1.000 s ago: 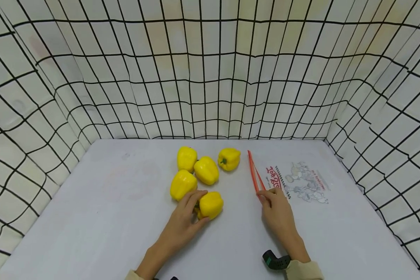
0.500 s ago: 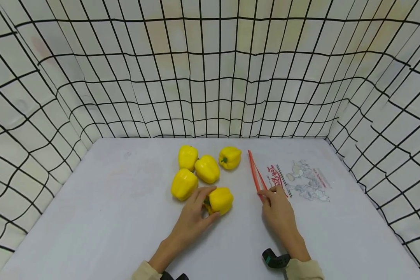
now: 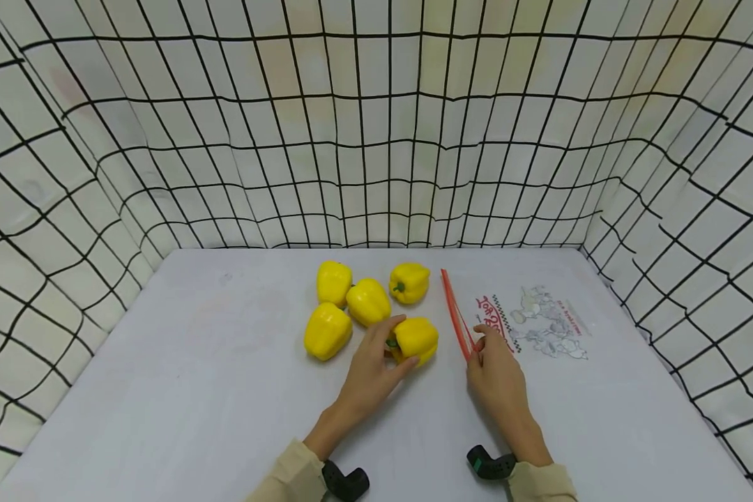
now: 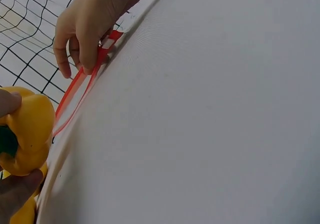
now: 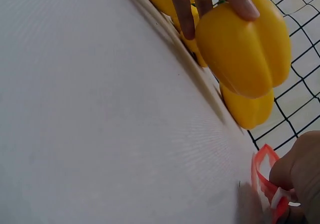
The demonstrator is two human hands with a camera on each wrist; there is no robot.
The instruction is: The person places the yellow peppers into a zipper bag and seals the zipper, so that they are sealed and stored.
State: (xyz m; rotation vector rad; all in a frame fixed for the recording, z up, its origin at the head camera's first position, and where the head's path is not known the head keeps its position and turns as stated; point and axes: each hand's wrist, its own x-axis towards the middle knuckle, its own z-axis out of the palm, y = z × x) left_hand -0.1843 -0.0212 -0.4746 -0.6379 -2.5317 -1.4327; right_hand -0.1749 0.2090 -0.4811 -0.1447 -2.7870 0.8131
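Observation:
My left hand (image 3: 369, 375) grips a yellow bell pepper (image 3: 419, 339) with fingers and thumb around its stem side. In the right wrist view this pepper (image 5: 242, 51) hangs over the tabletop, its lobed end toward the red-edged opening. A clear plastic zip bag (image 3: 542, 324) with red lettering and cartoon print lies flat at the right. My right hand (image 3: 497, 376) pinches the red edge (image 3: 453, 307) of its mouth. The left wrist view shows the two red strips parted into a narrow gap (image 4: 75, 101). The held pepper is left of the bag's mouth, apart from it.
Behind the left hand sit more yellow peppers: one (image 3: 328, 332) at front left, one (image 3: 334, 282) behind it, one (image 3: 369, 302) in the middle, one (image 3: 409, 282) farther right. Black netting (image 3: 376, 146) over white walls encloses the white table (image 3: 194, 362) at back and sides.
My left hand has carried the pepper to the right and a little away from me, closer to the bag. The right hand stays at the red edge, its forefinger raised slightly.

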